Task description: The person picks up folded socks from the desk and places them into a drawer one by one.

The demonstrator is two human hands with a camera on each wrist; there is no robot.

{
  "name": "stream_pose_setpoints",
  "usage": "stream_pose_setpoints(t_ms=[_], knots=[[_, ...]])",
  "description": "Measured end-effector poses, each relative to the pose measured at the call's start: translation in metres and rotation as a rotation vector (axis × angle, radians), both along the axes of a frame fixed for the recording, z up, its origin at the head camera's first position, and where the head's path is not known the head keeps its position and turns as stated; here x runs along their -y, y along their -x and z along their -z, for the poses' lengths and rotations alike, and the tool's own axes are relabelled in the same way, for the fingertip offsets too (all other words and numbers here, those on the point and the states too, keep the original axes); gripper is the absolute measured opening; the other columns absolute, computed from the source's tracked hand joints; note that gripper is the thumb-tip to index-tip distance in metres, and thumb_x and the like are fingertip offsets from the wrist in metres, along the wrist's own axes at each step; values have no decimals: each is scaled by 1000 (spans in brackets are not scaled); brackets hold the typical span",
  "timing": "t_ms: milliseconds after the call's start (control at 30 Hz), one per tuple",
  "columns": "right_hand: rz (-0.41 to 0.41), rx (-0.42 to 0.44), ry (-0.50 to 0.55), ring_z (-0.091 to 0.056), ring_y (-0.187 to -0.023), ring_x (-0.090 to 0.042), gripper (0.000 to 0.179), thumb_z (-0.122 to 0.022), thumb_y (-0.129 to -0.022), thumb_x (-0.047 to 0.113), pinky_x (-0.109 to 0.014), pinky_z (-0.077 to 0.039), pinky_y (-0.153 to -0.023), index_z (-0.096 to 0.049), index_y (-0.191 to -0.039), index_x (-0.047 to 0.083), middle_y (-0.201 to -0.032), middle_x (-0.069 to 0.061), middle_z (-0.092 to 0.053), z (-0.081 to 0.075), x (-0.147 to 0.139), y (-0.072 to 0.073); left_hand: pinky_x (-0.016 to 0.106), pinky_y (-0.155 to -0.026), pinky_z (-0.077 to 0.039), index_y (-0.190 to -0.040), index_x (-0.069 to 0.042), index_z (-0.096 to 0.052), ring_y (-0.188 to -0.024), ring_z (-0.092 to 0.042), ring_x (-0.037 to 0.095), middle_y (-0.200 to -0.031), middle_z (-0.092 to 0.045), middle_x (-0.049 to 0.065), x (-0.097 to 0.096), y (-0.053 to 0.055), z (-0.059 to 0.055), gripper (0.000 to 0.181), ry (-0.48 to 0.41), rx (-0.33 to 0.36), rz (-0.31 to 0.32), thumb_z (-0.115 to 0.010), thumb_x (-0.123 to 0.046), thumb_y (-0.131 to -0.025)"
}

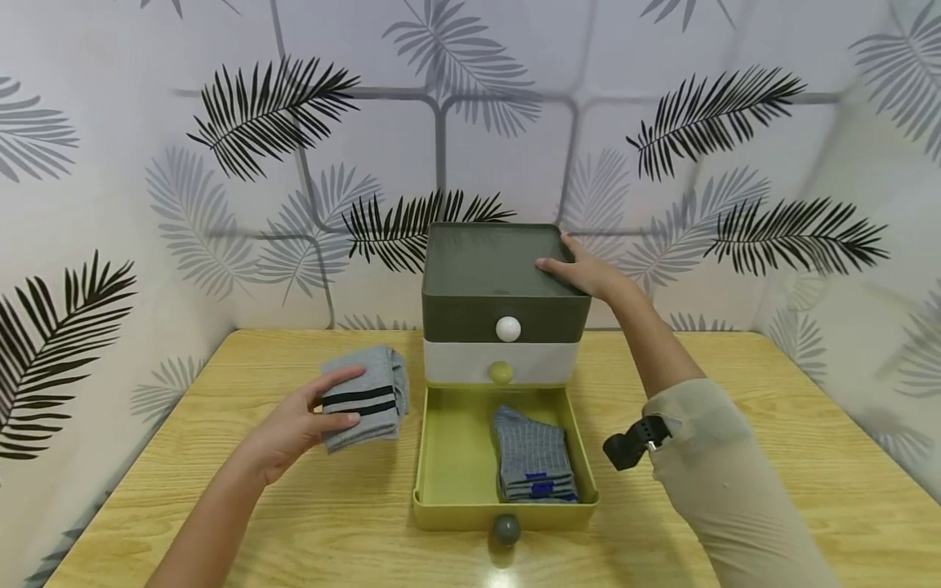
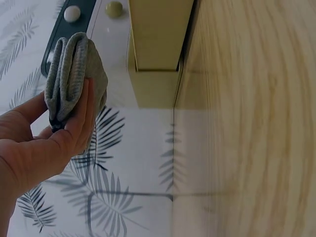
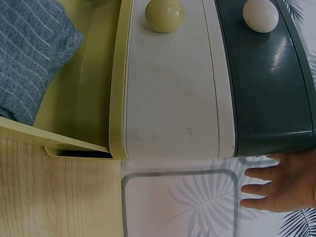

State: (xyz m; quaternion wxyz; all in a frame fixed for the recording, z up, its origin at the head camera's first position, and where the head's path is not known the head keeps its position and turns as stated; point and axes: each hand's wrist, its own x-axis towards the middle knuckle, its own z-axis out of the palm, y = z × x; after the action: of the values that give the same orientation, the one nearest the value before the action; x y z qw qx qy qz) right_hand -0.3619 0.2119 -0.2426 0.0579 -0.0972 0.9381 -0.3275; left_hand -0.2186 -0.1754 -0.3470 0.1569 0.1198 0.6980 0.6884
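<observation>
My left hand (image 1: 301, 425) grips a folded pair of light grey socks (image 1: 376, 371) with two black stripes, held up beside the drawer unit's left side. In the left wrist view the fingers and thumb pinch the socks' folded layers (image 2: 74, 74). My right hand (image 1: 584, 268) rests on the right edge of the dark grey top (image 1: 492, 257) of the unit, its fingers extended. The yellow-green bottom drawer (image 1: 456, 457) is pulled out. Inside it, on the right, lie folded blue-grey ribbed socks (image 1: 534, 449) with blue marks.
Above the open drawer, the white middle drawer (image 1: 456, 362) and the dark grey top drawer (image 1: 463, 318) are closed. A grey round knob (image 1: 506, 529) sticks out from the drawer front. The wooden table (image 1: 243, 392) ends at a leaf-patterned wall (image 1: 500, 147). A black strap (image 1: 635, 441) circles my right wrist.
</observation>
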Motion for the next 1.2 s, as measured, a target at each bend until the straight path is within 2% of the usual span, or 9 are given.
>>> stream_pose_setpoints(t_ms=[233,467,667,900,1100,1200], knots=[[-12,10,1,1,-135,-37,80,-39,-96,45,-50,-8,-107,8,-147,5,-150,-21,3,0,0,-1,30,-74,-45,-144,-7,-31,-96,-50,20,-146,-12,17,-20,-6,-1,65,38,5,54,-62,-5,-87],[-19,6,20,1,-135,-37,79,-40,-96,43,-51,-8,-107,7,-147,4,-150,-21,3,2,3,-3,32,-78,-49,-144,-5,-29,-102,-53,20,-133,-30,24,-28,-10,1,66,-18,20,76,-61,0,-87],[-1,-1,19,0,-135,-37,80,-41,-96,43,-50,-8,-107,7,-147,4,-150,-22,2,2,1,0,33,-79,-48,-144,-4,-29,-102,-52,21,-134,-28,24,-32,-16,-1,65,-41,25,101,-61,-2,-87],[3,0,11,0,-135,-37,80,-40,-96,44,-50,-8,-107,7,-147,5,-150,-22,2,2,1,2,34,-81,-48,-143,-3,-29,-104,-52,23,-128,-38,23,-47,-21,-4,65,-77,59,164,-62,-1,-87],[6,3,15,0,-135,-38,80,-41,-95,44,-50,-8,-107,7,-147,5,-150,-22,2,0,1,2,35,-80,-48,-142,-4,-33,-101,-53,23,-126,-41,22,-67,-18,1,62,-26,49,193,-61,0,-87],[8,6,14,0,-135,-38,80,-41,-95,44,-51,-8,-106,6,-147,5,-150,-22,1,0,2,2,38,-82,-47,-140,-5,-36,-106,-50,26,-133,-35,22,-81,-15,5,59,36,16,191,-61,0,-87]])
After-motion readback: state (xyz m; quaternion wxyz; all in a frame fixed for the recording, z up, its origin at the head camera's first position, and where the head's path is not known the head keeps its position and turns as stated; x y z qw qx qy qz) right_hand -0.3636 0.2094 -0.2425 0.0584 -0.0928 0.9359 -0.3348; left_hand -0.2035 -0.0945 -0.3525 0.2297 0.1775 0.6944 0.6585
